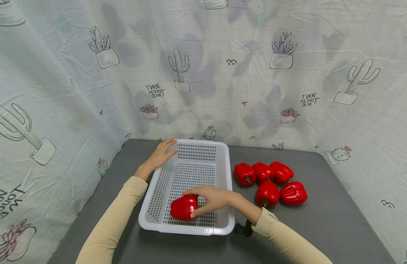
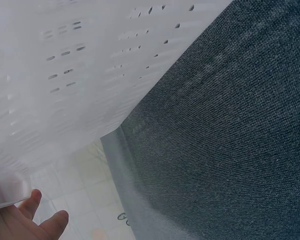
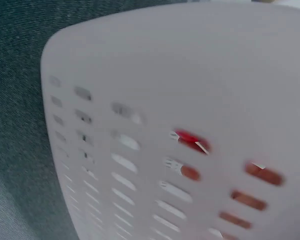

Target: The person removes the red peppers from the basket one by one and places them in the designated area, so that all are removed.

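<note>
— Pepper first, or the room?

— Room first. Pale curtain (image 1: pixel 58 91) printed with potted cacti hangs on three sides of me, and below it lies a grey cloth-covered table (image 1: pixel 338 220). On that sits the white perforated basket (image 1: pixel 223 172), its long axis running away from me, near rim towards my chest.

— And your hands?

— My left hand (image 1: pixel 161 154) rests with straight fingers on the basket's far left corner, holding nothing. My right hand (image 1: pixel 214 200) reaches over the right wall and curls around the red pepper (image 1: pixel 183 208), thumb underneath at the front, fingers over the top.

— Where exactly is that pepper?

— Inside the basket, at the near end, a little left of centre, low over the floor; I cannot tell whether it touches. Its bulk lies roughly sideways, the rounded end towards my left; my hand hides the stem end, so I cannot say which way that points.

— Anything else?

— Five more red peppers (image 1: pixel 268 179) clustered on the table just right of the basket, green stems showing on some.
</note>
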Tool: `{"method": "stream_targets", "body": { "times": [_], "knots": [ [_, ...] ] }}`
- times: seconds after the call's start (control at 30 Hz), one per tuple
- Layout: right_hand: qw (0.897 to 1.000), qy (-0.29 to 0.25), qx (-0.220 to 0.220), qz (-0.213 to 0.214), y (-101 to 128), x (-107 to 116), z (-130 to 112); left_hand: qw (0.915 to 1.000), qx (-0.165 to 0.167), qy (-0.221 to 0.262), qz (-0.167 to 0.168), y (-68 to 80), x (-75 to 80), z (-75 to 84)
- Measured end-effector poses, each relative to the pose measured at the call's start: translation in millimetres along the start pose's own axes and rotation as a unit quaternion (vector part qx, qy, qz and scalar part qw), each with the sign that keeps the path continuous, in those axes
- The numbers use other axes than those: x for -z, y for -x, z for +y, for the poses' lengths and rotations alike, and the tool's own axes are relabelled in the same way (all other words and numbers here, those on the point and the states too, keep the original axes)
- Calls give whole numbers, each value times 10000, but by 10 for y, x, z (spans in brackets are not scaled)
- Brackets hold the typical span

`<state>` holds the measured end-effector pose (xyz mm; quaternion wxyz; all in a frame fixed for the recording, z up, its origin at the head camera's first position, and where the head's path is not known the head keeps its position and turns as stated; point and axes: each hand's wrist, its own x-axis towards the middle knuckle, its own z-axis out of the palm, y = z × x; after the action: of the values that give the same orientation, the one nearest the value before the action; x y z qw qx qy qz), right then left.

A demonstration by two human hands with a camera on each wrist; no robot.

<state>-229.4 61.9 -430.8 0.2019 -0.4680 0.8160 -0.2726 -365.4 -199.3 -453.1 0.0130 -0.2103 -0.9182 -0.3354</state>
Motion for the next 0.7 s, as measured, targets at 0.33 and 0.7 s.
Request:
{"method": "stream_targets", "body": {
  "times": [0.33, 0.7],
  "knots": [
    [9991, 64, -86, 411, 108, 146, -70, 10000, 44, -8, 4, -6, -4, -18],
    [9943, -33, -329, 1010, 346, 353, -120, 10000, 42, -6, -51, -6, 15, -16]
  ]
}}
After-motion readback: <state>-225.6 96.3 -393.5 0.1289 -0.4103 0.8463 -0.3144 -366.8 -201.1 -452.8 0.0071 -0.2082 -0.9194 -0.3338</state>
